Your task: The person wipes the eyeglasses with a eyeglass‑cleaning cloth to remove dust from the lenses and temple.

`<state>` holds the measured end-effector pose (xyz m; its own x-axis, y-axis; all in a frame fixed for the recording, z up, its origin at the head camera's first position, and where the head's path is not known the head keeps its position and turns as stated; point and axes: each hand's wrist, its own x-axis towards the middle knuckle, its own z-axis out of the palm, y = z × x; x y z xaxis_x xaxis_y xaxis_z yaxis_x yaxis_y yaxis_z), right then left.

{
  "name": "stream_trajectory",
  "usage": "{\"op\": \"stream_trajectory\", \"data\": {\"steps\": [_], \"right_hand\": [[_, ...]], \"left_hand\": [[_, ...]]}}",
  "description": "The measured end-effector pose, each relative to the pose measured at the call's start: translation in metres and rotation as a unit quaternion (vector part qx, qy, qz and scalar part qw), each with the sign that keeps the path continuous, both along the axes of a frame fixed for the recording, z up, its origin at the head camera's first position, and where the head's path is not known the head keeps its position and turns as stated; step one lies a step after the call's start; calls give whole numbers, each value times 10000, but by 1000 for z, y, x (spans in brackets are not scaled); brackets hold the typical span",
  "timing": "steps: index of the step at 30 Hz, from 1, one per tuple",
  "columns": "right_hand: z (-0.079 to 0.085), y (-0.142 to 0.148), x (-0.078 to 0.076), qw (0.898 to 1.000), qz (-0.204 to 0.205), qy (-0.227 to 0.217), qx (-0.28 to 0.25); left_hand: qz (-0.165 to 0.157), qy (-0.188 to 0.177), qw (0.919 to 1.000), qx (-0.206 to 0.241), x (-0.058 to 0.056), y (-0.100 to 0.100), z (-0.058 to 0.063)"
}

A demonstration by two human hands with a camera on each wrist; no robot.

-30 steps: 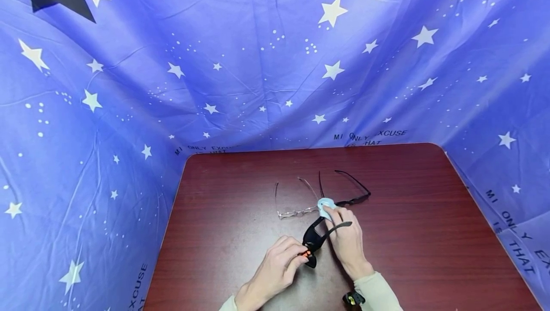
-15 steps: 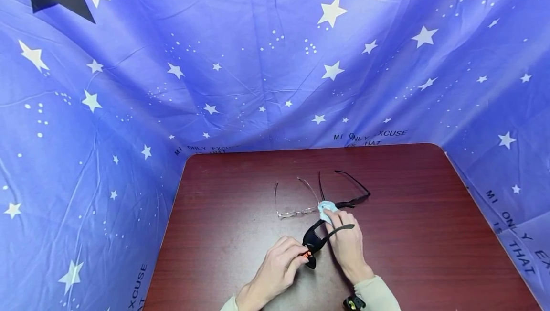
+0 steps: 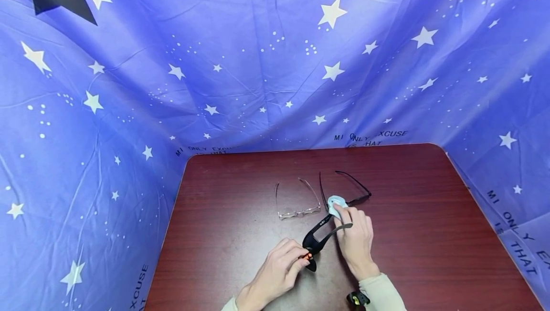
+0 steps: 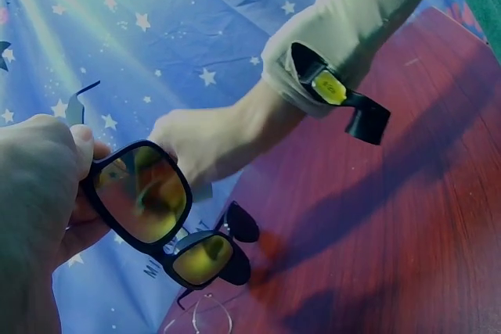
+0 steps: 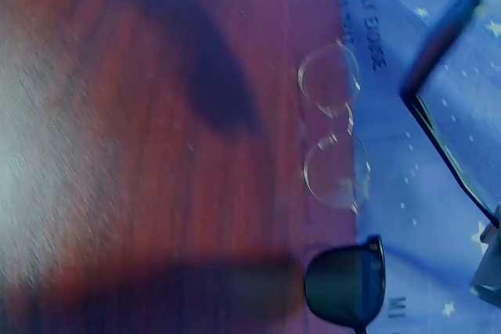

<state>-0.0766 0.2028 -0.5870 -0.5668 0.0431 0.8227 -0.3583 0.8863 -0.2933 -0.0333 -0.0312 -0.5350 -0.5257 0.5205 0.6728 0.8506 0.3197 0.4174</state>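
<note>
My left hand [image 3: 277, 265] pinches the front of black sunglasses [image 3: 312, 243] with yellow-orange mirrored lenses. In the left wrist view, these sunglasses [image 4: 141, 193] hang from the left thumb and fingers [image 4: 82, 150] by one side of the frame. My right hand [image 3: 355, 237] holds a crumpled light blue cloth [image 3: 337, 206] between thumb and fingers, at the far end of one temple arm. The other temple arm [image 3: 341, 227] crosses in front of the right hand. In the right wrist view only a corner of the cloth [image 5: 487, 271] shows at the right edge.
Thin wire-rimmed glasses [image 3: 298, 213] lie with arms unfolded on the reddish-brown table [image 3: 227, 191]. Beside them, black sunglasses [image 3: 358, 200] are partly hidden by the cloth. A star-patterned blue curtain [image 3: 258, 86] surrounds the table. A black device [image 3: 357, 297] sits at the right sleeve.
My right hand and the cloth have slid slightly right, uncovering more of the temple arm and the wire glasses' corner. The left hand has stayed nearly still.
</note>
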Motion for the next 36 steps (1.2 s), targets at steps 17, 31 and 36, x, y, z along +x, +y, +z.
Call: {"op": "stream_trajectory", "data": {"steps": [17,31,36], "right_hand": [[1,4,13,9151,-171,-1730,-3637],[-15,-16,19,5464,2983,-3258,-7116],[-13,-12,20,5053,3402,-3223,-7246]], "left_hand": [[79,-171,9992,347,-2,-4,0],[-296,-368,9983,341,-1,-4,1],[-384,-351,9981,320,-2,-4,1]]}}
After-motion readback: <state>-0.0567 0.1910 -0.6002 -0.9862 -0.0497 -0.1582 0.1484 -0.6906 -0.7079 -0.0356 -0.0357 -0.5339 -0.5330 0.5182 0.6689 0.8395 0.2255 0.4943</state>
